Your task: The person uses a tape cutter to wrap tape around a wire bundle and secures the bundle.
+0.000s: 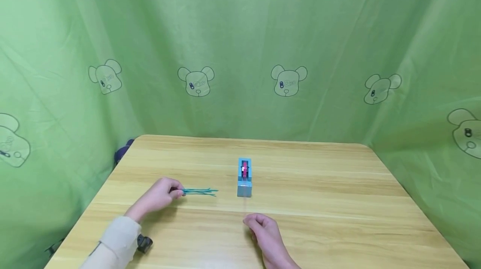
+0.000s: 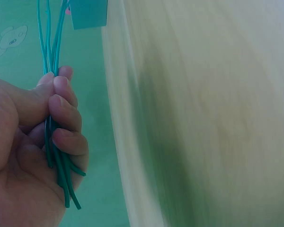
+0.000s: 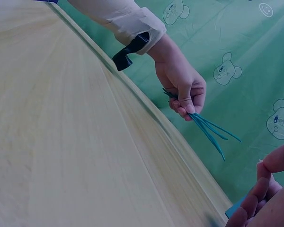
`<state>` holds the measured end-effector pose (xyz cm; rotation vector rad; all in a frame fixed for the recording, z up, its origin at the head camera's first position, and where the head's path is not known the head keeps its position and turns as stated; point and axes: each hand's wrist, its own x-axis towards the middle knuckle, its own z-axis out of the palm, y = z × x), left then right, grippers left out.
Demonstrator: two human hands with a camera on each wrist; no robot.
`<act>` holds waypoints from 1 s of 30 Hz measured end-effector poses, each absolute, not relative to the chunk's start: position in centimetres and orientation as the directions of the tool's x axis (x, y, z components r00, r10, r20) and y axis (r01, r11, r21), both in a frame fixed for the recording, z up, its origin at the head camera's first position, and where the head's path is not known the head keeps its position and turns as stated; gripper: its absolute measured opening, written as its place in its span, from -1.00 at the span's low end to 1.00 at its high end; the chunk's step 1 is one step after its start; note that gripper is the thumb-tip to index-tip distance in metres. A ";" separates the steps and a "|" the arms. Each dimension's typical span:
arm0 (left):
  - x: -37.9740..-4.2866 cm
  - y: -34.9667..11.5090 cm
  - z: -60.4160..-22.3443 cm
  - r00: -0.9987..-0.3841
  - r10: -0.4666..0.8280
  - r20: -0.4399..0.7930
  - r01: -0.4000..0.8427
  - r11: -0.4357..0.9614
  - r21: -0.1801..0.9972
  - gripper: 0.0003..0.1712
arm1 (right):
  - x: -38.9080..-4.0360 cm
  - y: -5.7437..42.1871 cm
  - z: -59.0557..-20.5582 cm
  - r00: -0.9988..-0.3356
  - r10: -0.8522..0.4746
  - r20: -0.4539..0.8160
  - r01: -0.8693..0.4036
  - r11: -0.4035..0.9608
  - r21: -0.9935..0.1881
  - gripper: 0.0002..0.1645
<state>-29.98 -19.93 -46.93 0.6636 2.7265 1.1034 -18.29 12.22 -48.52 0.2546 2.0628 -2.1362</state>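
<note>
In the head view my left hand (image 1: 159,196) grips a small bundle of thin teal wire-like strands (image 1: 201,192), held over the left of the table. The left wrist view shows the strands (image 2: 49,40) running between thumb and fingers, their lower ends (image 2: 68,182) poking out across the palm. A blue tape dispenser (image 1: 244,190) with a pink-cored roll (image 1: 245,170) stands mid-table. From its front edge a strip of clear tape (image 1: 245,207) stretches toward me, and my right hand (image 1: 266,233) pinches its end between thumb and forefinger.
The wooden table (image 1: 330,194) has rounded far corners. Green curtains (image 1: 240,31) printed with bear heads hang around its back and sides. A black camera mount (image 1: 144,244) sits by the left sleeve. Something dark purple (image 1: 122,151) shows beyond the table's left edge.
</note>
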 end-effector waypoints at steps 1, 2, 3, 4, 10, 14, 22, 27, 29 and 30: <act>-29.9 -19.8 -46.9 -0.894 0.446 0.044 0.351 0.636 0.687 -0.84 | -18.3 12.2 -48.5 -0.973 0.002 -0.232 0.232 -0.036 -0.972 -0.79; -29.9 -19.7 -46.9 -0.892 0.451 0.041 0.352 0.634 0.688 -0.83 | -18.3 12.2 -48.5 -0.973 0.003 -0.232 0.232 -0.035 -0.972 -0.79; -29.9 -19.5 -46.9 -0.890 0.455 0.040 0.354 0.633 0.689 -0.83 | -18.3 12.2 -48.5 -0.973 0.004 -0.233 0.232 -0.036 -0.972 -0.79; -29.8 -19.4 -46.9 -0.888 0.458 0.038 0.356 0.632 0.688 -0.83 | -18.3 12.2 -48.5 -0.973 0.004 -0.233 0.232 -0.036 -0.972 -0.79; -29.8 -18.7 -47.1 -0.885 0.465 0.040 0.363 0.632 0.685 -0.84 | -18.2 12.2 -48.4 -0.972 0.005 -0.236 0.236 -0.037 -0.971 -0.78; -29.8 -18.3 -47.4 -0.875 0.482 0.042 0.372 0.615 0.695 -0.84 | -18.2 12.2 -48.4 -0.971 0.007 -0.238 0.238 -0.038 -0.971 -0.78; -29.7 -17.6 -47.8 -0.858 0.512 0.030 0.384 0.604 0.698 -0.81 | -18.2 12.1 -48.4 -0.969 0.019 -0.245 0.244 -0.039 -0.969 -0.78; -29.6 -17.1 -47.7 -0.857 0.515 0.028 0.384 0.600 0.702 -0.79 | -18.2 12.1 -48.4 -0.970 0.018 -0.242 0.241 -0.044 -0.969 -0.78; -29.5 -16.9 -47.6 -0.859 0.511 0.032 0.381 0.596 0.707 -0.77 | -18.2 12.1 -48.4 -0.971 0.014 -0.240 0.239 -0.047 -0.970 -0.79; -29.5 -16.8 -47.6 -0.860 0.509 0.035 0.380 0.592 0.711 -0.77 | -18.2 12.1 -48.4 -0.971 0.013 -0.239 0.238 -0.048 -0.970 -0.79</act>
